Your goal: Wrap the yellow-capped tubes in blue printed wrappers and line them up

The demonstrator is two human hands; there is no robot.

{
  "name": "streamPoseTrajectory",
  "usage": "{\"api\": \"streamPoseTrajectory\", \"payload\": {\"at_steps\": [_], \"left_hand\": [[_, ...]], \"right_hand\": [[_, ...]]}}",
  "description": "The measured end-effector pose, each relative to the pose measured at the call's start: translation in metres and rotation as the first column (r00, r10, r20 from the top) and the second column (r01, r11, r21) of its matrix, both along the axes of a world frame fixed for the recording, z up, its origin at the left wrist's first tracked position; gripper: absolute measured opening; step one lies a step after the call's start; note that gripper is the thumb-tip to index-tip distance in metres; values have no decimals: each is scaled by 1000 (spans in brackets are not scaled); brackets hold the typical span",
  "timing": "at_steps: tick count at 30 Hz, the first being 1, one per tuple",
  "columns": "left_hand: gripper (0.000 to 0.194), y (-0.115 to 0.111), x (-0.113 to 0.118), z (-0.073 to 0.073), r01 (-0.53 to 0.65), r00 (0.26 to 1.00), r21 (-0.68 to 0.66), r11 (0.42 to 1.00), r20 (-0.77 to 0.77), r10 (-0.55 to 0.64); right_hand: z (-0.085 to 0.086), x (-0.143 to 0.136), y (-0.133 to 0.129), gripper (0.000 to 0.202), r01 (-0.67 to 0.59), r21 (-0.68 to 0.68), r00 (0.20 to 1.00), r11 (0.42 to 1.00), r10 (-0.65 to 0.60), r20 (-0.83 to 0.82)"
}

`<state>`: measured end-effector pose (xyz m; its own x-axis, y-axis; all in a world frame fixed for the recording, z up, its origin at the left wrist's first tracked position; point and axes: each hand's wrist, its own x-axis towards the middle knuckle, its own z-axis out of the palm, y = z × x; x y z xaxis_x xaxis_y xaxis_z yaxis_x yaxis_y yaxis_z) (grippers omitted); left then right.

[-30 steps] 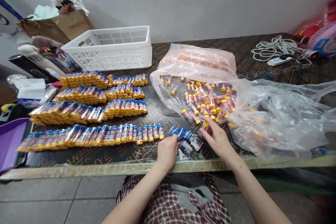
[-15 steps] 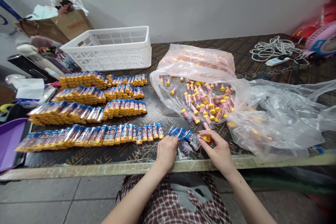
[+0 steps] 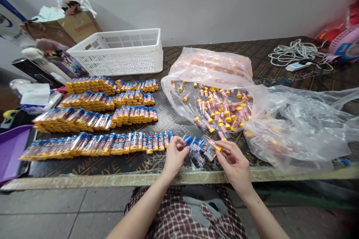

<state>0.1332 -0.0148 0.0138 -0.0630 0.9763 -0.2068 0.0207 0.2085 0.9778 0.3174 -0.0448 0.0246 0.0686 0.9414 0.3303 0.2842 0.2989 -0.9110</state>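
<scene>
My right hand (image 3: 235,162) pinches a small clear tube (image 3: 211,142) by its yellow cap, the tube's body pointing left over a loose pile of printed plastic sleeves (image 3: 195,152). My left hand (image 3: 176,158) is at the left edge of that pile, thumb and fingers curled together; whatever is between them is hidden. Just beyond it ends the front row of wrapped tubes (image 3: 117,143), with blue tops and yellow caps. Behind my right hand, an open clear plastic bag (image 3: 193,71) spills many unwrapped tubes (image 3: 215,108) with yellow caps and reddish contents.
More stacked rows of wrapped tubes (image 3: 84,99) lie at the left, before a white plastic basket (image 3: 120,59). A purple dustpan-like tray (image 3: 14,153) is at far left. Crumpled plastic (image 3: 303,127) spreads rightward; a white cable (image 3: 294,54) and pink fan (image 3: 344,44) stand behind.
My left hand has lifted off the sleeves and shifted slightly left, its fingers curling up. My right hand has turned the tube so that its clear body now shows over the pile.
</scene>
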Motion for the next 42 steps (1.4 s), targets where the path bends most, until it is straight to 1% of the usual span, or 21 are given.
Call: {"api": "streamPoseTrajectory", "payload": {"at_steps": [2, 3, 5, 7, 9, 14, 17, 20, 24, 28, 30, 32, 35, 37, 40, 42], "left_hand": [[33, 4, -1, 4, -45, 971, -117, 992, 227, 71], [39, 6, -2, 6, -57, 945, -163, 985, 308, 106], [39, 9, -4, 10, -90, 900, -217, 972, 401, 173], [35, 11, -6, 12, -128, 866, -242, 962, 445, 227], [34, 12, -8, 14, -161, 850, -256, 953, 456, 266], [37, 12, -10, 14, -233, 845, -274, 933, 418, 333], [36, 11, -11, 14, -255, 834, -269, 929, 425, 352], [34, 11, -12, 12, -253, 826, -265, 931, 442, 350], [33, 10, -10, 12, -250, 827, -250, 935, 446, 341], [32, 7, -5, 15, -181, 817, -234, 955, 505, 279], [32, 5, -3, 16, -137, 819, -226, 964, 521, 239], [33, 5, -4, 16, -128, 827, -231, 964, 512, 232], [34, 7, -8, 15, -186, 830, -269, 945, 472, 298], [35, 9, -11, 15, -242, 812, -293, 925, 461, 359], [36, 11, -15, 15, -300, 776, -317, 900, 467, 423], [37, 11, -16, 15, -310, 761, -331, 891, 475, 441]], "right_hand": [[2, -2, -4, 23, 15, 10, 1000, 1000, -16, 20], [2, -3, -6, 25, 24, 17, 999, 1000, -25, 41], [3, -6, -10, 28, 38, 40, 996, 998, -41, 78], [4, -8, -13, 30, 47, 69, 994, 997, -54, 96], [4, -11, -15, 30, 54, 93, 993, 994, -63, 100], [3, -18, -17, 31, 46, 151, 988, 987, -67, 141], [3, -21, -17, 35, 33, 184, 983, 982, -65, 171], [3, -23, -17, 38, 15, 202, 982, 979, -52, 181], [2, -25, -17, 35, -70, 161, 982, 984, 39, 185], [-2, -27, -16, 33, -129, 93, 980, 987, 112, 165], [-3, -28, -17, 33, -134, 82, 981, 988, 121, 153], [-4, -28, -17, 34, -119, 89, 985, 989, 106, 137], [-2, -26, -18, 36, -76, 104, 992, 992, 64, 110], [-1, -25, -19, 37, -55, 117, 994, 992, 42, 104], [1, -26, -20, 39, -56, 160, 989, 986, 33, 144], [1, -27, -20, 41, -75, 198, 982, 977, 38, 184]]}}
